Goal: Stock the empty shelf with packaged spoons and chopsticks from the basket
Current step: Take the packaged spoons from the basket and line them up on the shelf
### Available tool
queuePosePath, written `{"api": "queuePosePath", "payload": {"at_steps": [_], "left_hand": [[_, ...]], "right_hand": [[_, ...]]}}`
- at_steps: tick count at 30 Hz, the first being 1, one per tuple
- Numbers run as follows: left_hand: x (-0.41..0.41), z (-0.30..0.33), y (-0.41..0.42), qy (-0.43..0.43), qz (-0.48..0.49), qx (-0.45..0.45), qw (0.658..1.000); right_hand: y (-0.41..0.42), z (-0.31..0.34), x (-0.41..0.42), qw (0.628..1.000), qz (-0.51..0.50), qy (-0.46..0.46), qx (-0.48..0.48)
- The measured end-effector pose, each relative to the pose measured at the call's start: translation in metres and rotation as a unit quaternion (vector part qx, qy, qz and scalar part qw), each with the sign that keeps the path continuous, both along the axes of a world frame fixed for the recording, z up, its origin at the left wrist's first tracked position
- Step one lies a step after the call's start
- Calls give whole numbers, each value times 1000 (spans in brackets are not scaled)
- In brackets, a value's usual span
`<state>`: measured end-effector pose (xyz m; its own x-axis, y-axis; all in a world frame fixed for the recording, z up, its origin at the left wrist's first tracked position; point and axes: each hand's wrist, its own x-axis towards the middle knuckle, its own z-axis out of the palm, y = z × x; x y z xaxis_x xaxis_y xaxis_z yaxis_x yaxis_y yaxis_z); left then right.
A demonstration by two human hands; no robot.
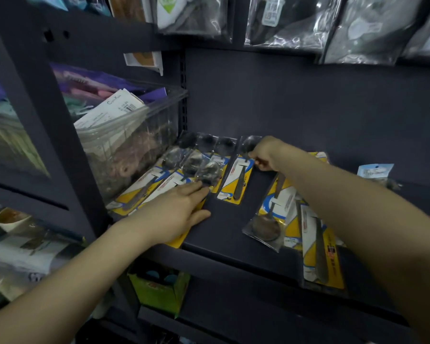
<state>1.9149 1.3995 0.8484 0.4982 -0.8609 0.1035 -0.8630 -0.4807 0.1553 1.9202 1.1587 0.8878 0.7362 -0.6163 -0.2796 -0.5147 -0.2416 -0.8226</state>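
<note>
I see the dark metal shelf (233,234) partly filled. A row of yellow-card spoon packs (184,170) lies at the left, under my flat, relaxed left hand (174,214). My right hand (265,155) pinches one more yellow spoon pack (237,180) beside them. Loose packs (296,227) at the right need tidying (no basket or chopsticks in sight).

Shelf (233,234) — spoon packs (184,167) overlap at left edge; one pack (236,180) just right; two packs (283,214) overhang front edge.
</note>
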Motion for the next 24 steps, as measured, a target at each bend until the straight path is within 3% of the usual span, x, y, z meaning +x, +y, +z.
{"api": "queuePosePath", "payload": {"at_steps": [4,7,10,12,15,17,21,24], "left_hand": [[1,-2,1,9,-4,-8,1000],[2,-1,1,-11,-6,-30,999],[-5,7,-3,-1,-24,-88,996],[-15,13,-9,45,-50,-142,988],[-25,21,-20,65,-79,-185,978],[-30,26,-29,77,-70,-198,975],[-43,25,-45,164,-41,-176,970],[-57,18,-59,216,-30,-140,966]], "right_hand": [[-10,-10,17,988,22,13,-153],[-15,-6,9,948,52,29,-311],[-17,12,-29,937,171,-95,-289],[-14,23,-73,895,348,-59,-273],[-14,22,-115,788,497,135,-337],[-11,20,-121,747,516,185,-377],[1,20,-116,666,498,143,-537],[-6,17,-125,651,451,66,-607]]}}
